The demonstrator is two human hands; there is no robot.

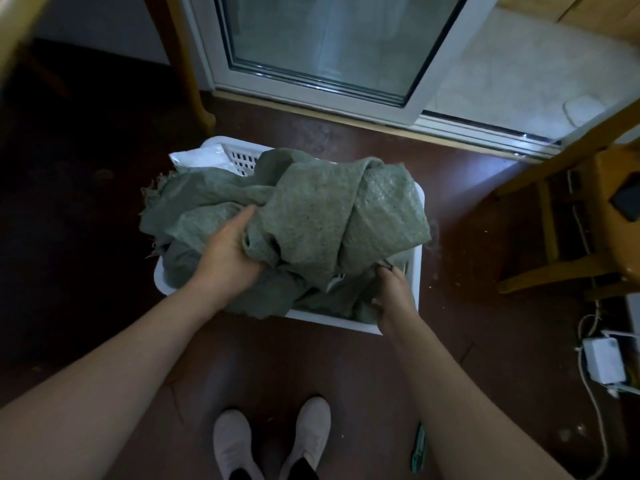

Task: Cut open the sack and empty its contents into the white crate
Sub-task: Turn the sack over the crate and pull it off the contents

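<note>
A crumpled grey-green woven sack lies bunched over the white crate on the dark red floor and covers most of its opening. My left hand grips a fold of the sack near its middle. My right hand pinches the sack's lower right edge, just inside the crate's near right corner. A white plastic bag shows at the crate's far left corner. What else lies under the sack is hidden. A green-handled tool, perhaps the cutter, rests on the floor by my right forearm.
My two white shoes stand just behind the crate. A sliding glass door is beyond it. A wooden leg rises at the far left and a wooden stool stands at the right. A white adapter with cables lies at the right.
</note>
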